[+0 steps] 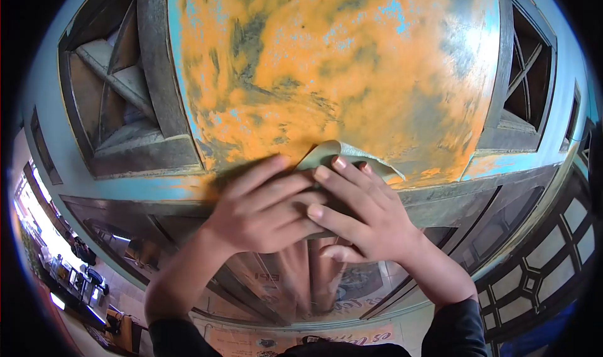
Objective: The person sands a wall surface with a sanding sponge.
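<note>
A folded sheet of sandpaper [339, 151] lies against the lower edge of a worn orange panel [301, 61], its top edge curling away from the surface. My left hand [264, 206] reaches in from the left, fingers stretched across the sheet and holding it. From the other side, my right hand [370, 215] presses on the same sheet, its fingertips overlapping those of my left hand. The right thumb points inward below the paper. Most of the lower part of the sheet is hidden by the fingers. Dark grey and light blue patches show through the orange paint.
Wooden frames with crossed slats [116, 83] flank the panel, matched by another lattice opening [524, 68] on the right. Below run dark-framed glass panes [314, 281] and an orange printed banner [251, 341]. A dark lattice [549, 256] stands lower right.
</note>
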A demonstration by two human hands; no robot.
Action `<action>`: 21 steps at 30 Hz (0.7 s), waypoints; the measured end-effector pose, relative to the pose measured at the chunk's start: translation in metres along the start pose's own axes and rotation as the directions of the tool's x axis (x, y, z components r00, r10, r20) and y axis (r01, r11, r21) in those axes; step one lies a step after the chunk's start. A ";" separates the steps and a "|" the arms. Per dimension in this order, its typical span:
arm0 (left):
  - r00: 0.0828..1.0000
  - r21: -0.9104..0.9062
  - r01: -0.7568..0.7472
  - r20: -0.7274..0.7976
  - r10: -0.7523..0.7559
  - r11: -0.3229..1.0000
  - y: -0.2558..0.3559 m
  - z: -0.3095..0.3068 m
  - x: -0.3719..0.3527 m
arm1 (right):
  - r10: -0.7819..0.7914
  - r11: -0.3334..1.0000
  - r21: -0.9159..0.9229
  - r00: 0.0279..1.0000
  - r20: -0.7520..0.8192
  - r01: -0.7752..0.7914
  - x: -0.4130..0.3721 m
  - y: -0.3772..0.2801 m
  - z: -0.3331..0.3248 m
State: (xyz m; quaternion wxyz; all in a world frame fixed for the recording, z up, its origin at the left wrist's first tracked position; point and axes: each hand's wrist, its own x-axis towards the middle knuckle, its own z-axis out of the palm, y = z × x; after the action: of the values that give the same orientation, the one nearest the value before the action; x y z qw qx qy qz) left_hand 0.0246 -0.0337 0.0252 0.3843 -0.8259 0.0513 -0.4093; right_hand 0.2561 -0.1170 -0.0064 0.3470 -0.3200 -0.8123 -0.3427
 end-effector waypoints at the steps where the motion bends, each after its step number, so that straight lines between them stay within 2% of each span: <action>1: 0.999 0.034 0.046 0.006 -0.046 0.998 -0.005 -0.008 -0.008 | 0.026 0.991 -0.136 0.996 0.084 -0.014 0.004 -0.005 -0.009; 3: 0.991 0.099 0.134 0.011 -0.136 0.986 -0.015 -0.022 -0.016 | 0.141 0.928 -0.369 0.968 0.206 -0.056 0.008 0.001 -0.026; 6: 0.979 0.130 0.203 -0.015 -0.203 0.970 -0.027 -0.029 -0.016 | 0.190 0.838 -0.514 0.981 -0.045 -0.186 0.029 0.035 -0.056; 8: 0.975 0.111 0.217 -0.069 -0.211 0.970 -0.034 -0.025 -0.010 | 0.190 0.757 -0.586 0.956 -0.225 -0.289 0.044 0.061 -0.076; 10: 0.955 0.079 0.266 -0.155 -0.251 0.961 -0.038 -0.016 -0.005 | 0.203 0.725 -0.603 0.940 -0.274 -0.332 0.052 0.065 -0.075; 12: 0.952 0.071 0.274 -0.163 -0.260 0.959 -0.036 -0.017 -0.006 | 0.249 0.703 -0.659 0.961 -0.124 -0.267 0.056 0.036 -0.056; 14: 0.947 0.064 0.286 -0.171 -0.272 0.956 -0.037 -0.019 -0.009 | 0.168 0.789 -0.601 0.986 0.013 -0.127 0.042 0.015 -0.018; 16: 0.931 0.014 0.315 -0.198 -0.306 0.949 -0.038 -0.021 -0.010 | 0.044 0.796 -0.605 0.992 0.115 0.035 0.022 -0.002 0.007; 18: 0.924 -0.006 0.324 -0.213 -0.318 0.946 -0.041 -0.021 -0.011 | 0.047 0.785 -0.616 0.987 0.154 0.059 0.021 0.011 -0.004; 19: 0.923 -0.003 0.326 -0.215 -0.318 0.946 -0.040 -0.020 -0.011 | 0.064 0.791 -0.611 0.992 0.109 0.016 0.031 0.020 -0.021; 21: 0.923 0.002 0.324 -0.218 -0.316 0.946 -0.040 -0.020 -0.012 | 0.203 0.721 -0.669 0.978 -0.045 -0.180 0.051 0.040 -0.057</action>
State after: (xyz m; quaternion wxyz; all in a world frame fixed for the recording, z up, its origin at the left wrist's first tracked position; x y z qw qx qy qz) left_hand -0.0067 -0.0123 0.0521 0.3200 -0.7667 -0.0510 -0.5542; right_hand 0.2778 -0.1246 0.0763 0.2296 -0.5107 -0.6029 -0.5683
